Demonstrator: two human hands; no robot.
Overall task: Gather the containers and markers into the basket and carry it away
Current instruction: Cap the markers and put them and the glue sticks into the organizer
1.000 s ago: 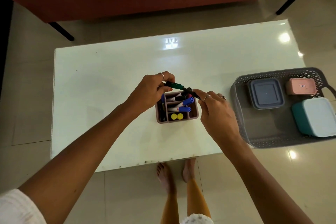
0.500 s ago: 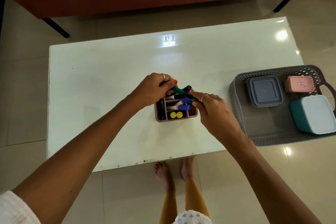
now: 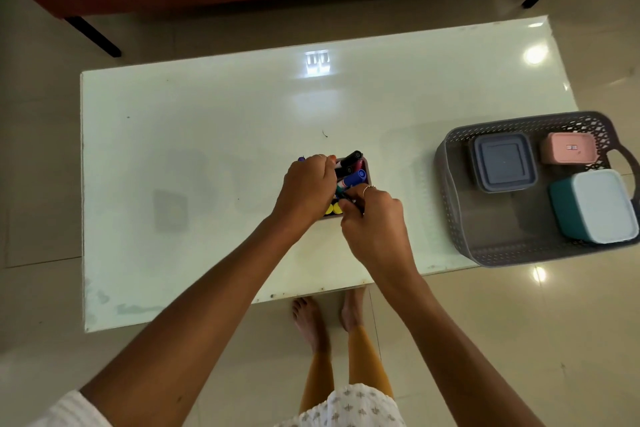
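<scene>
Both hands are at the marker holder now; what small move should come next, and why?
Probably let the marker drop into the holder: the right hand pinches it at the near edge, the left hand covers the holder, and the basket holds only three containers.

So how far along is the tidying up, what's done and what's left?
Done: three lidded containers, grey, pink and teal, sit in the grey basket at the table's right end. In hand: both hands, left and right, are at the marker holder on the table, fitting markers in. Left: put the holder in the basket and carry it away.
</scene>
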